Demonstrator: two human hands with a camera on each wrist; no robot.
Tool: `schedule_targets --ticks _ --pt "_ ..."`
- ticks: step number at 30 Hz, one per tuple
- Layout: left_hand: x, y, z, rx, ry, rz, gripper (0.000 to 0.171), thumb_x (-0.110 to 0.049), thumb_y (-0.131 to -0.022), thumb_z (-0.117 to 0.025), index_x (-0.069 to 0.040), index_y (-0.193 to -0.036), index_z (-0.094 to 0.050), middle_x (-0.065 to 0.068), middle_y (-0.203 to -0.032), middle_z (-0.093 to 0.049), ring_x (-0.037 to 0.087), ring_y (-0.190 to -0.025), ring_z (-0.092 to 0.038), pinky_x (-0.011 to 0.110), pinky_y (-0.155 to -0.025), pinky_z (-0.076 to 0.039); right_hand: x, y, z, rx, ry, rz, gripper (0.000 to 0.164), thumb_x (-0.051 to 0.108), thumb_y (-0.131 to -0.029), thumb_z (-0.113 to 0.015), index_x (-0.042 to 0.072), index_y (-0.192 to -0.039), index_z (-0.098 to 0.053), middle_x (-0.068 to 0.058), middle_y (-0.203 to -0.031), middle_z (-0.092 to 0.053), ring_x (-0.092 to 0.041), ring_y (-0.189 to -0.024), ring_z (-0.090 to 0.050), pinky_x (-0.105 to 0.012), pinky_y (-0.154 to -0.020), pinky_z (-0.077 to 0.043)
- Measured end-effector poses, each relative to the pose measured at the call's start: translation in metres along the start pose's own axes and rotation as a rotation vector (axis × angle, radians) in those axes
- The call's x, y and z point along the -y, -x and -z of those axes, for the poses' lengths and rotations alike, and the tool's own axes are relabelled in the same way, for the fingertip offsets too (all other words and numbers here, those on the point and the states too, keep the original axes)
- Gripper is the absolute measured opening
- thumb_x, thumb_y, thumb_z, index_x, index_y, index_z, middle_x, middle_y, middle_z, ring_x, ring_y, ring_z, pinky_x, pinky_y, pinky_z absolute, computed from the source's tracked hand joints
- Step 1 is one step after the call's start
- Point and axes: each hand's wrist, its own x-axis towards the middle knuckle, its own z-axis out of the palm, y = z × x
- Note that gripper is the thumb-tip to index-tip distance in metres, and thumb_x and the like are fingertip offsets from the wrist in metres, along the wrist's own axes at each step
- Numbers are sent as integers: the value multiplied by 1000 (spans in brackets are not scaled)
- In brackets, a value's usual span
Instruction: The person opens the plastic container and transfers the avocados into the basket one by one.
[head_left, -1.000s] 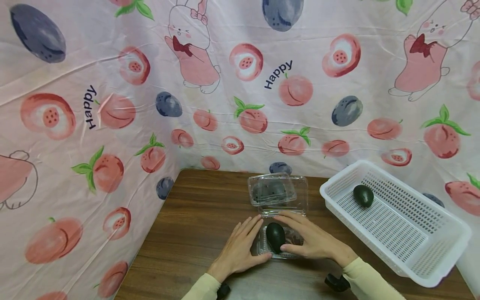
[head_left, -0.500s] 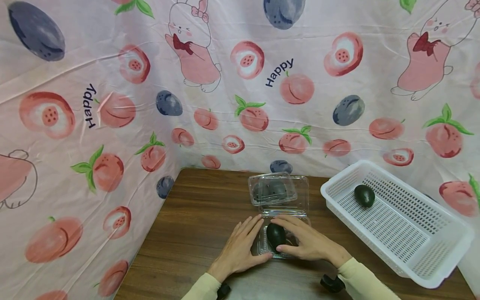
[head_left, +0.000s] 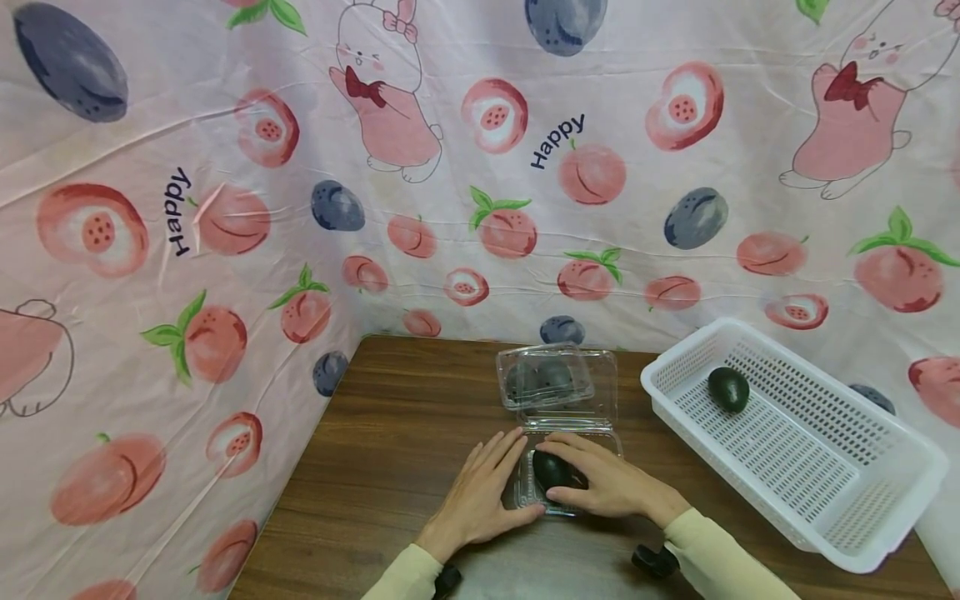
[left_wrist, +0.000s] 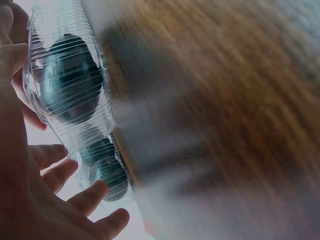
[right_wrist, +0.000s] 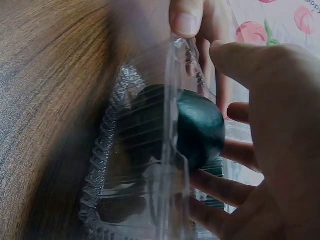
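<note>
Head view: the person's right hand curves its fingers around a glossy, dark green, oval avocado, with the thumb on the near side and the other fingers on the far side; whether the thumb touches the fruit cannot be told. The avocado lies in the base of a clear, ribbed plastic clamshell container, just to the right of the left hand's fingers. The left hand is spread wide, its extended fingers along the container's left side and its thumb at the near edge.

Beyond both sets of fingers stands the container's raised transparent lid. Overlapping it in view is a second clear plastic container with 2 dark oval fruits inside. Well to the right of the right fingers, a white, perforated plastic basket holds 1 more dark green avocado. All rest on a brown, wood-grained desk.

Left wrist view: the nearer avocado shows through ribbed plastic, above the left fingers in the picture. Right wrist view: the avocado's rounded top projects above the container rim, beside the right fingers.
</note>
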Motion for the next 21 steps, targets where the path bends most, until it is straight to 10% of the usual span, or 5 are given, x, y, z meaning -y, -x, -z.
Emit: schedule_targets --ticks 21 --pt "-1 0 0 9 -7 -1 106 -79 -99 -69 -18 -179 -35 1 -188 -32 41 -172 -36 73 -134 -37 -7 -13 -8 28 13 45 67 39 -106 -80 8 -161 -59 -18 -164 -60 -43 -147 -64 -65 -117 -57"
